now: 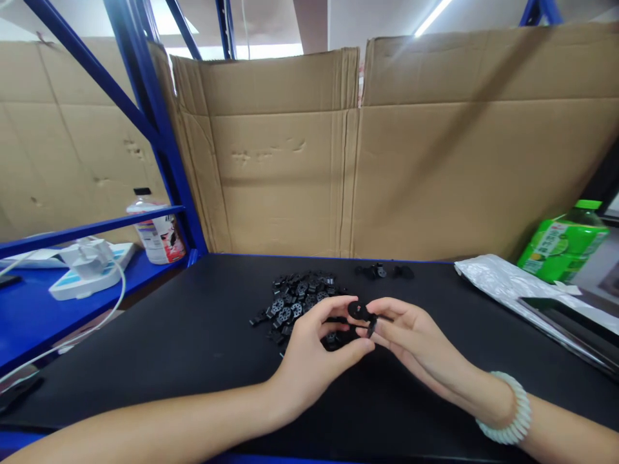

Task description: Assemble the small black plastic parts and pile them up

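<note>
Between my two hands is a small black plastic part (358,311) with a rounded end; its exact kind is unclear. My left hand (316,351) curls around its left side, thumb and fingers closed on it from below and above. From the right, my right hand (411,328) pinches the same part, or one joined to it, between thumb and fingers. The fingers hide much of it. Just behind my left hand lies a pile of similar black plastic parts (285,314), some with spoked round faces.
A few more black parts (380,270) lie at the far side of the black tabletop (203,341). To the right are a silvery plastic bag (498,274), a phone-like dark slab (570,325) and a green bottle (563,245). A white power strip (91,274) sits left; cardboard (285,167) walls the back.
</note>
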`<action>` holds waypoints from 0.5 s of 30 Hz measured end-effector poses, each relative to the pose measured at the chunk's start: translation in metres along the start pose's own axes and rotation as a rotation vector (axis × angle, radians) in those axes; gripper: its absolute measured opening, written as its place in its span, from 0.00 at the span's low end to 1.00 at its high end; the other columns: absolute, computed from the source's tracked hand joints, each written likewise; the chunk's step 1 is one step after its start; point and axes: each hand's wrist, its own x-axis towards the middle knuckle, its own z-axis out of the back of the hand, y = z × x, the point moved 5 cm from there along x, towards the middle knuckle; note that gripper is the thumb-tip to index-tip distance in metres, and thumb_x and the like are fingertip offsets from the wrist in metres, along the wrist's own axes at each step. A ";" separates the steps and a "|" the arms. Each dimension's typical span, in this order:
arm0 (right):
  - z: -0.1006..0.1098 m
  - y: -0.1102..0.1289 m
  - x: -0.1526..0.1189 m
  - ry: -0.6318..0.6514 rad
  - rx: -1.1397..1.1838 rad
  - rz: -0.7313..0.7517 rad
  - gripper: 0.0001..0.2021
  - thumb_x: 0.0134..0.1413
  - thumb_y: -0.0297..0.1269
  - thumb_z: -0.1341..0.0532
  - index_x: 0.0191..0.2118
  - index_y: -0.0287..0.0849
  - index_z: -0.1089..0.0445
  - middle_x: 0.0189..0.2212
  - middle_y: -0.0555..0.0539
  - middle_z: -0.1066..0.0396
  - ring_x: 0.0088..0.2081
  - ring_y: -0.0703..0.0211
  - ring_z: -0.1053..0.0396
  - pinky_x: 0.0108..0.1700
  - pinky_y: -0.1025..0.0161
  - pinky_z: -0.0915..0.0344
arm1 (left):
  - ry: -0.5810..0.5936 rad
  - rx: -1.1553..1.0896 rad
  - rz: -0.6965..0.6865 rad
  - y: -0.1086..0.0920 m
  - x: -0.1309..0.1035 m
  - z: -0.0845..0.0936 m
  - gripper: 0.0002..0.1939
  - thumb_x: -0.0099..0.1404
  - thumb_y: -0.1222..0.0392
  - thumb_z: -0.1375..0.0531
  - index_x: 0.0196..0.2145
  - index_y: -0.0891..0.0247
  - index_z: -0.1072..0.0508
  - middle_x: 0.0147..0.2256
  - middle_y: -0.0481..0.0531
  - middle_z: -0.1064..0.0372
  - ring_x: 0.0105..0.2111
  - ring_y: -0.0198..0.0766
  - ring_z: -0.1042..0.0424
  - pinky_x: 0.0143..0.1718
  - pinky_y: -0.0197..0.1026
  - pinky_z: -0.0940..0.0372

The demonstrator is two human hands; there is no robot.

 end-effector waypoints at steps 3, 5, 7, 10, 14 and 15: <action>-0.001 -0.004 -0.001 -0.024 -0.057 -0.013 0.08 0.46 0.34 0.30 0.33 0.42 0.28 0.30 0.51 0.28 0.37 0.61 0.29 0.44 0.63 0.32 | 0.000 0.003 -0.048 -0.004 -0.001 0.001 0.16 0.57 0.66 0.35 0.45 0.60 0.26 0.42 0.52 0.28 0.41 0.39 0.27 0.46 0.41 0.32; -0.002 -0.005 -0.002 -0.005 -0.166 0.005 0.08 0.46 0.35 0.30 0.31 0.41 0.30 0.31 0.51 0.29 0.37 0.61 0.30 0.44 0.62 0.33 | 0.012 0.023 -0.082 -0.006 -0.001 0.002 0.13 0.61 0.65 0.38 0.44 0.59 0.23 0.42 0.52 0.29 0.40 0.38 0.28 0.42 0.39 0.31; -0.004 -0.005 -0.002 0.065 -0.288 0.029 0.09 0.46 0.35 0.31 0.31 0.40 0.30 0.31 0.50 0.30 0.37 0.60 0.31 0.43 0.62 0.34 | 0.020 0.065 -0.100 -0.008 0.000 0.003 0.11 0.63 0.65 0.40 0.41 0.58 0.21 0.37 0.52 0.29 0.36 0.36 0.29 0.38 0.37 0.32; -0.006 -0.003 -0.004 0.122 -0.399 0.079 0.09 0.49 0.39 0.33 0.31 0.40 0.30 0.29 0.50 0.32 0.34 0.62 0.33 0.39 0.64 0.35 | -0.012 0.144 -0.091 -0.008 0.002 0.007 0.10 0.61 0.66 0.39 0.38 0.58 0.19 0.28 0.50 0.31 0.30 0.34 0.31 0.32 0.35 0.35; -0.001 0.006 -0.005 0.027 -0.479 0.163 0.08 0.54 0.41 0.37 0.34 0.41 0.29 0.27 0.52 0.31 0.30 0.65 0.34 0.35 0.68 0.35 | -0.065 0.147 -0.030 -0.004 0.005 0.011 0.10 0.57 0.67 0.36 0.36 0.58 0.18 0.26 0.49 0.29 0.27 0.34 0.32 0.29 0.34 0.37; 0.000 0.007 -0.005 0.014 -0.502 0.175 0.08 0.54 0.40 0.37 0.34 0.41 0.29 0.26 0.51 0.30 0.30 0.65 0.33 0.35 0.68 0.34 | -0.068 0.124 -0.007 -0.002 0.006 0.011 0.10 0.56 0.67 0.36 0.35 0.58 0.18 0.26 0.49 0.28 0.28 0.34 0.31 0.30 0.34 0.36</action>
